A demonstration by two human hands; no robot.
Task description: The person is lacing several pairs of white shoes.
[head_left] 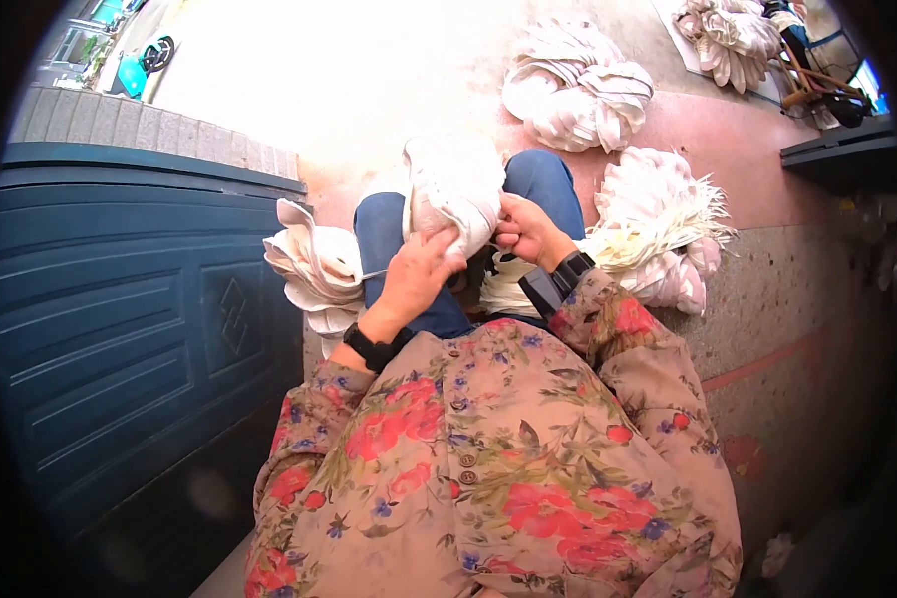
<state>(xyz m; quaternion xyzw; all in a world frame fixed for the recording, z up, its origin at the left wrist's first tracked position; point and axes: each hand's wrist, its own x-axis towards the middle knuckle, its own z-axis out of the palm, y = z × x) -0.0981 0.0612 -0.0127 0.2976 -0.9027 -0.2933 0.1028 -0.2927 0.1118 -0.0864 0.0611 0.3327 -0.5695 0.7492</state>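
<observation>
A white cap-shaped piece (455, 184) rests on my knees, which are in blue jeans. My left hand (417, 274) grips its lower edge from below, fingers curled onto the white material. My right hand (528, 231) pinches the same piece at its right edge, fingers closed. Both wrists wear dark bands, and my sleeves are floral. What lies between my right fingertips is too small to tell.
Stacks of similar white pieces lie around me: one pile (314, 267) by my left knee, one (658, 229) at my right, a bundle (578, 85) ahead and another (733, 35) farther off. A dark blue panelled door (130, 329) stands on the left. The floor is reddish and speckled stone.
</observation>
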